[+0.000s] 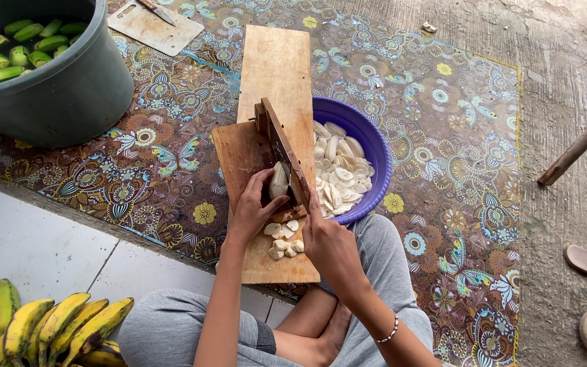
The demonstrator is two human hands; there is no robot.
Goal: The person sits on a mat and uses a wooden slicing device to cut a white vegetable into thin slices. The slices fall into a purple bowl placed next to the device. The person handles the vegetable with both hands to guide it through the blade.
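The left hand's (253,207) fingers (261,182) are curling closed around a peeled banana (279,180), pressing it against the upright blade (281,146) of a wooden slicer (276,122) so each stroke can be shaving off a slice. The right hand (327,241) is closing its fingers (309,204) over the blade's near end, seemingly steadying it. The banana is sitting near the middle of the slicer board, just left of the blade. Cut pieces (283,238) are gathering on the board's near end, below the hands. A purple bowl (375,146) is touching the board's right edge, apparently tucked partly under it, catching the pale slices (338,166) as they are falling. All of this is resting on a patterned mat (443,136) on the floor. At the mat's far left corner, a grey tub (69,95) is holding green bananas (15,47); a ripe yellow bunch (49,326) is waiting on the tiles by the person's left knee.
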